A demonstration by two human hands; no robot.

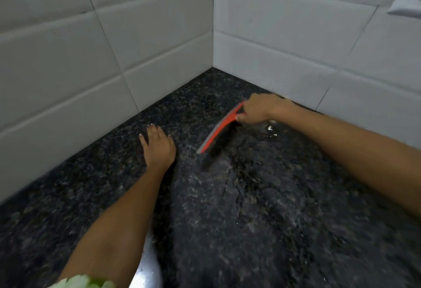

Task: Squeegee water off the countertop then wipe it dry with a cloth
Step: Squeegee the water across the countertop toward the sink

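Your right hand (262, 109) is up at about two o'clock, near the corner where the two tiled walls (114, 48) meet. Its fingers are closed tight around the handle of the red squeegee (222, 128). The blade points down toward seven o'clock from that hand and looks like it touches the dark speckled bench (68, 208), but the picture is blurry there, so that is only a guess.

Your left hand (158, 146) lies flat on the bench at about ten o'clock. Its fingers are spread out and hold nothing.

You are in the first part of the job. Water (241, 187) shows in shiny trails and little puddles on the bench, running from below the blade toward five o'clock, and a few drops sit beside your right wrist. So the pushing of water is not finished.

The drying part is all left to do. No cloth can be seen for sure. A pale green thing (84, 283) peeks in at seven o'clock, but you cannot tell what it is.
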